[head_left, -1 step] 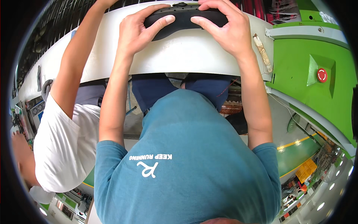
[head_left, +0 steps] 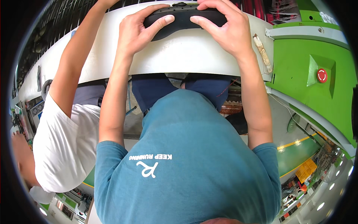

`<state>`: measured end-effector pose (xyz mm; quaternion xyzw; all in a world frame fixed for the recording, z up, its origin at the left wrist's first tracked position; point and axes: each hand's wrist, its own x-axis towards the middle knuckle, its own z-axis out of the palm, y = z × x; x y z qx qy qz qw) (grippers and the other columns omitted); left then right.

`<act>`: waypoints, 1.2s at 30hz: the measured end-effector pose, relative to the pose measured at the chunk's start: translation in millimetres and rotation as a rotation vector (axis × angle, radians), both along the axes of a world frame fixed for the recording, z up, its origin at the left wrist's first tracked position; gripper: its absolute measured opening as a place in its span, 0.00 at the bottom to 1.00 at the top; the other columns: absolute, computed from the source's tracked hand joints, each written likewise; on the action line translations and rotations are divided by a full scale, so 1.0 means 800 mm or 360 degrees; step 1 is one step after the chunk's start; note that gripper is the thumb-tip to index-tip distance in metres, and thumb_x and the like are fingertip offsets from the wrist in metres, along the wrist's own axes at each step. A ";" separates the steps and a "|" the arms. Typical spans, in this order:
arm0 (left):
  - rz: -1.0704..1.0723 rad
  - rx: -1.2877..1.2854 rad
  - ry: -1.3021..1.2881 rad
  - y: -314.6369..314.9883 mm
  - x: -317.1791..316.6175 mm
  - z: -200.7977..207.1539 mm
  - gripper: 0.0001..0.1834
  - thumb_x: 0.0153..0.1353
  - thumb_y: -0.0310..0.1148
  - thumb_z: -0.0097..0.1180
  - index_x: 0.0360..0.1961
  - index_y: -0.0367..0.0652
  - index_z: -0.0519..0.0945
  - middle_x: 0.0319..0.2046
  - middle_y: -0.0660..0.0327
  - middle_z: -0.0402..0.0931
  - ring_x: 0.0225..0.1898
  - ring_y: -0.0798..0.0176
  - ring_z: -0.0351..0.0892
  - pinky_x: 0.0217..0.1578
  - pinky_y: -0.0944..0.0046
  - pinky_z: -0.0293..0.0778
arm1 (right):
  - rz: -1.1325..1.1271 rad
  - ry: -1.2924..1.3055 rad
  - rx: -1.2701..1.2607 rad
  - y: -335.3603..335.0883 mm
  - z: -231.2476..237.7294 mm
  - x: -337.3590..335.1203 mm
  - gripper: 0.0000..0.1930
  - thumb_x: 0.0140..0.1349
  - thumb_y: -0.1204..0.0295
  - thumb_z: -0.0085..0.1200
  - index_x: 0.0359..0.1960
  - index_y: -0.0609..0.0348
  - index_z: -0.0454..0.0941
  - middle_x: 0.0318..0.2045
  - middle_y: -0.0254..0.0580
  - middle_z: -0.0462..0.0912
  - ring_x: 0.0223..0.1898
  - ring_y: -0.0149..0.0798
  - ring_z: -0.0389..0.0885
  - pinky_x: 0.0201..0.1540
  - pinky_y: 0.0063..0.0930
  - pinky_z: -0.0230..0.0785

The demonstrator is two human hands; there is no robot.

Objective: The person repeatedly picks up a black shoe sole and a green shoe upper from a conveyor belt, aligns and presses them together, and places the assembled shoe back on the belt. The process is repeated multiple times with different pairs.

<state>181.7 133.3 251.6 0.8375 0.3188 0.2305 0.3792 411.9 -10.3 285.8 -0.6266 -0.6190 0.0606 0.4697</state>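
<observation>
Head view: gripping a black, curved piece dotted with small holes (head_left: 181, 25) near both ends, with left hand (head_left: 135, 31) and right hand (head_left: 234, 31), thumbs on the near face, over the far part of the smooth white counter (head_left: 186, 61). Looks like a steadying step, probably calling for an even two-handed hold next. Rightward, a wrapped off-white stick (head_left: 263, 54) and a round red button (head_left: 322, 75), out of the way; leftward, a co-worker's outstretched bare arm (head_left: 71, 61), possibly limiting elbow room.
</observation>
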 end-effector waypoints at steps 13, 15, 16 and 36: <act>-0.0047 -0.0104 -0.0186 0.005 0.000 -0.006 0.23 0.72 0.47 0.73 0.60 0.43 0.91 0.43 0.58 0.93 0.44 0.67 0.91 0.48 0.64 0.85 | -0.0197 0.0116 -0.0097 0.023 0.010 -0.021 0.10 0.58 0.71 0.77 0.33 0.60 0.86 0.35 0.42 0.89 0.40 0.47 0.86 0.47 0.40 0.77; -0.0011 -0.0091 -0.0178 0.003 0.001 -0.003 0.22 0.73 0.46 0.72 0.59 0.44 0.92 0.42 0.59 0.93 0.43 0.67 0.91 0.47 0.65 0.85 | -0.0213 0.0150 -0.0120 0.024 0.011 -0.022 0.10 0.58 0.71 0.77 0.33 0.60 0.86 0.34 0.42 0.89 0.39 0.47 0.87 0.47 0.40 0.77; 0.0006 -0.0084 -0.0173 0.001 0.002 -0.001 0.21 0.73 0.46 0.72 0.59 0.44 0.92 0.41 0.59 0.93 0.42 0.68 0.91 0.47 0.66 0.85 | -0.0218 0.0178 -0.0134 0.026 0.012 -0.022 0.10 0.58 0.71 0.77 0.32 0.60 0.86 0.34 0.42 0.89 0.39 0.46 0.87 0.47 0.39 0.77; 0.0290 -0.0143 0.0042 0.031 0.016 0.009 0.28 0.83 0.49 0.50 0.40 0.34 0.89 0.29 0.44 0.87 0.32 0.46 0.87 0.39 0.51 0.78 | -0.0484 0.0077 -0.0006 0.035 0.011 -0.046 0.16 0.54 0.65 0.82 0.29 0.58 0.83 0.29 0.38 0.87 0.35 0.47 0.86 0.43 0.40 0.78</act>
